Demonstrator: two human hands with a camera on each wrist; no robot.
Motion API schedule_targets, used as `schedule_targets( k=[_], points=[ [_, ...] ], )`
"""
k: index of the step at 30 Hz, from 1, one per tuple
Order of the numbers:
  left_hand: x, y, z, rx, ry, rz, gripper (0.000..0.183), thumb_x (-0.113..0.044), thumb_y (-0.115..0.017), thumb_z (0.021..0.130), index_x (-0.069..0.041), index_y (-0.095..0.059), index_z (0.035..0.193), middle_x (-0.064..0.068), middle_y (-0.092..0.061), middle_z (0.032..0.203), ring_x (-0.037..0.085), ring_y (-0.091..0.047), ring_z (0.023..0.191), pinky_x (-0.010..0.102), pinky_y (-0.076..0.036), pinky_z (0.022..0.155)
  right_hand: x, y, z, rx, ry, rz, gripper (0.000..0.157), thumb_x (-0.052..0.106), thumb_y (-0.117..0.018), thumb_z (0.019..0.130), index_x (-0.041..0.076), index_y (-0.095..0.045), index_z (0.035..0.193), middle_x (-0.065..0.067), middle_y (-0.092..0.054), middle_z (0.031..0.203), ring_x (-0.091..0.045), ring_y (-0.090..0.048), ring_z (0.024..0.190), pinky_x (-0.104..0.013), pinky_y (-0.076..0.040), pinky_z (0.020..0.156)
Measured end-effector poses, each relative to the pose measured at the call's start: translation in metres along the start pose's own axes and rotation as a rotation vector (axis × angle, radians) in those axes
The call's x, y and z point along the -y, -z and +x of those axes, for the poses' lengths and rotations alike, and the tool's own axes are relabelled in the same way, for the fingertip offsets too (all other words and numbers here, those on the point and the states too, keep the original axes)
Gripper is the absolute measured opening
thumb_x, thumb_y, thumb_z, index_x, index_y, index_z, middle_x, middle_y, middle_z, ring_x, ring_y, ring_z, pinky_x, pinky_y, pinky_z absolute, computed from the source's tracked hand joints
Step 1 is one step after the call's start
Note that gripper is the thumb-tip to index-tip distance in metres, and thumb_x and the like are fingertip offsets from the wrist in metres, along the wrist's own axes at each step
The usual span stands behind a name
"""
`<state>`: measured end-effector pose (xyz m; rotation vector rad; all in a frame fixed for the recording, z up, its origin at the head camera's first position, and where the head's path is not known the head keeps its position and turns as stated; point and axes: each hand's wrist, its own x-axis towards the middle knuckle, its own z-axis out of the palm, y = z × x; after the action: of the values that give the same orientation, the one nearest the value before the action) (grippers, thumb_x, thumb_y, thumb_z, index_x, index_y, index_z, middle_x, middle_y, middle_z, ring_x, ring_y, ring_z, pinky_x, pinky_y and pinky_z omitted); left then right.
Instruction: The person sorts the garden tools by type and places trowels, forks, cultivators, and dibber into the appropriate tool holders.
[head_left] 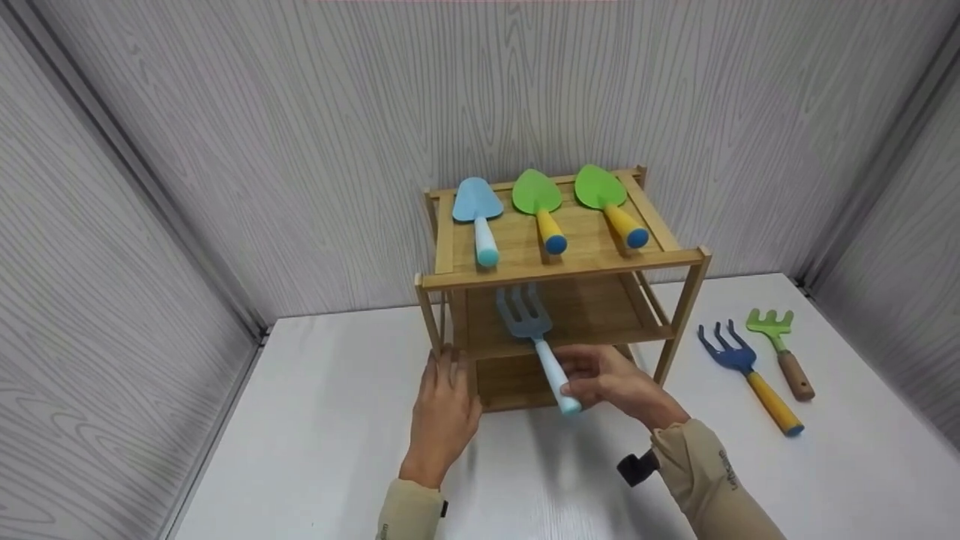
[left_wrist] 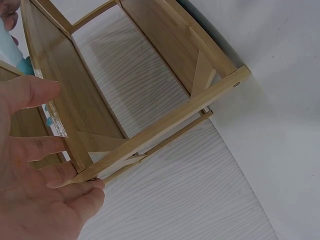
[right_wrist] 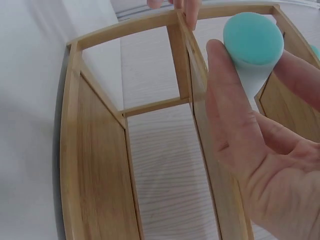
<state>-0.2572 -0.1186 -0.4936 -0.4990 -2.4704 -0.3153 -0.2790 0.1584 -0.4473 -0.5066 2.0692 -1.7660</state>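
Observation:
In the head view, my right hand (head_left: 611,379) pinches the pale handle of a light blue garden hand fork (head_left: 553,367), near its turquoise end. The fork's tines reach in over the middle tier of a wooden shelf rack (head_left: 562,349), under the top board. My left hand (head_left: 444,412) rests against the rack's front left post with its fingers extended. From the left wrist, that hand's fingertips (left_wrist: 60,172) touch the wood while the thumb stands apart. The right wrist view shows the turquoise handle end (right_wrist: 253,39) between thumb and fingers.
On the top board lie a light blue trowel (head_left: 478,206) and two green trowels (head_left: 537,193) with yellow handles. Right of the rack, a blue hand fork (head_left: 739,358) and a green hand rake (head_left: 772,325) lie on the white table (head_left: 322,435). Grey wood-patterned panels (head_left: 315,150) stand behind.

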Motion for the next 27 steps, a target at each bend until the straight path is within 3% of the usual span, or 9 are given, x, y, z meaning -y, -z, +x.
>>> schedule_targets(
  k=[18, 27],
  points=[
    [0.000, -0.001, 0.000, -0.009, 0.002, 0.030, 0.065, -0.014, -0.080, 0.084, 0.008, -0.052, 0.139, 0.030, -0.048, 0.141, 0.048, -0.048, 0.130, 0.048, -0.051, 0.100, 0.013, -0.012, 0.024, -0.053, -0.033, 0.045, 0.064, 0.002, -0.071, 0.089, -0.016, -0.042, 0.144, -0.019, -0.064, 0.116, -0.018, -0.064, 0.091, -0.029, -0.058, 0.074],
    [-0.001, -0.001, 0.001, -0.002, 0.003, 0.044, 0.065, -0.014, -0.080, 0.085, 0.007, -0.052, 0.139, 0.030, -0.048, 0.141, 0.048, -0.048, 0.129, 0.048, -0.050, 0.101, 0.020, -0.015, 0.035, -0.097, -0.076, 0.056, 0.067, 0.003, -0.071, 0.090, -0.013, -0.040, 0.146, -0.022, -0.062, 0.120, -0.020, -0.065, 0.089, -0.031, -0.059, 0.075]
  ],
)
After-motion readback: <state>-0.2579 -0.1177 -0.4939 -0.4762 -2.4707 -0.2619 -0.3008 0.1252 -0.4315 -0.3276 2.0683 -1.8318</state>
